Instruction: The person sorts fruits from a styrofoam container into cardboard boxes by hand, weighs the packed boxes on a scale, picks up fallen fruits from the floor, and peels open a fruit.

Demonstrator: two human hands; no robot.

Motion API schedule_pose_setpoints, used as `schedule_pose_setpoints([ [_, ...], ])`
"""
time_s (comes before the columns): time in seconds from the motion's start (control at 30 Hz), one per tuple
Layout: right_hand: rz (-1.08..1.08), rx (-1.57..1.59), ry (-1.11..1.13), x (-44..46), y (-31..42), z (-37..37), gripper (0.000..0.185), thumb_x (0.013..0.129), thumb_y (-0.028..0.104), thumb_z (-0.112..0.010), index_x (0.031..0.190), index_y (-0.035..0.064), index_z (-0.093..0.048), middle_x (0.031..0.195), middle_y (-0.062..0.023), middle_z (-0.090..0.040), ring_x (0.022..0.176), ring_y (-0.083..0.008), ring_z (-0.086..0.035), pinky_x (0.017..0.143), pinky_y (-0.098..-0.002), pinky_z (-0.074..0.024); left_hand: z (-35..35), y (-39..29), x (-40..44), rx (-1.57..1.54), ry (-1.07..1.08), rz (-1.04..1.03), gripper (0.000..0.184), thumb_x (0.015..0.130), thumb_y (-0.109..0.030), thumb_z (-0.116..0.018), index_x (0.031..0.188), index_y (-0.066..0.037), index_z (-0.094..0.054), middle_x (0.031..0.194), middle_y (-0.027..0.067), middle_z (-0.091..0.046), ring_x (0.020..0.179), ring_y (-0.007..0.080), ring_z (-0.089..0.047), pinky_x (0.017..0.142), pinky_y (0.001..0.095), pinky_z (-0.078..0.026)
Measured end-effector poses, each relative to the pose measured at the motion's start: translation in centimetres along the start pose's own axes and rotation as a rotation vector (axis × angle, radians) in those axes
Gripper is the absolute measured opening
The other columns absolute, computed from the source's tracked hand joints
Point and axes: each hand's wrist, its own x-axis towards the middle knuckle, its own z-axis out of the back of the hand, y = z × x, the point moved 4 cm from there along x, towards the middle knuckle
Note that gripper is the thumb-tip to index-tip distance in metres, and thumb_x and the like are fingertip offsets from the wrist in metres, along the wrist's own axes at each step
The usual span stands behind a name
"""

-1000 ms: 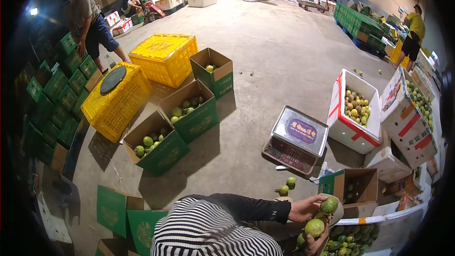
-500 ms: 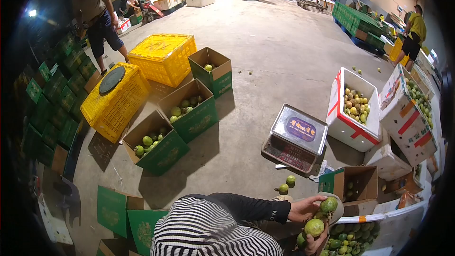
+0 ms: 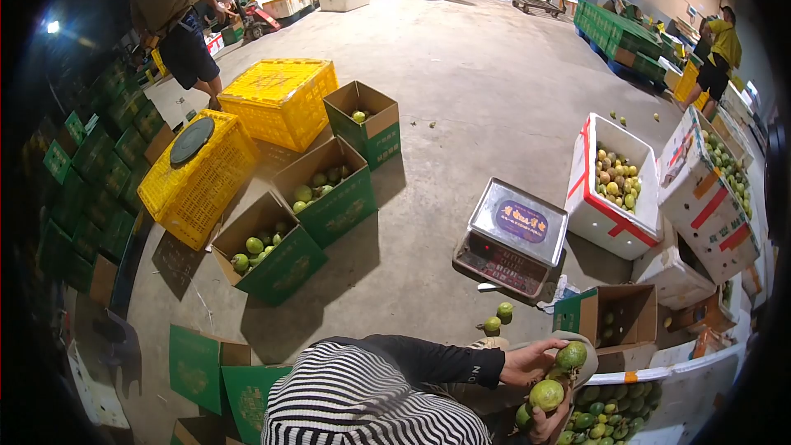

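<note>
My left hand (image 3: 527,363), in a black sleeve, is closed around a speckled green passion fruit (image 3: 571,355). Just below it, my right hand (image 3: 550,423) grips a paler passion fruit (image 3: 546,395), with a darker one (image 3: 524,417) beside it. Another fruit between the hands is partly covered. Both hands are over the near edge of a white foam box (image 3: 610,414) filled with green passion fruits. Two loose passion fruits (image 3: 498,318) lie on the floor beyond my left hand.
A scale (image 3: 515,231) stands ahead, with a foam box of yellowish fruits (image 3: 574,189) to its right. Green cartons (image 3: 280,268) holding fruits and yellow crates (image 3: 202,189) are at left. An open carton (image 3: 577,313) stands near my hands. Two people stand farther back.
My hands and the fruits in them stay almost still. At the back left, a person has shifted and moved an arm outward; the person at right has bent slightly.
</note>
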Motion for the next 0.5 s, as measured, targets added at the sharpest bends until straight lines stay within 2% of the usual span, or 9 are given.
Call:
schedule_pose_setpoints([
  [0.5,0.001,-0.004,-0.022,0.1,1.6,-0.6,0.077,0.065,0.022,-0.068,0.126,-0.0028,-0.028,0.110,-0.0167,-0.047,0.091,-0.0233,-0.054,0.078,-0.0315,-0.0436,0.3,0.3,0.2,-0.064,-0.021,-0.003,0.062,0.077,-0.048,-0.050,0.116,-0.001,-0.041,0.112,0.0103,-0.049,0.101,0.0212,-0.048,0.091,0.0323,-0.035],
])
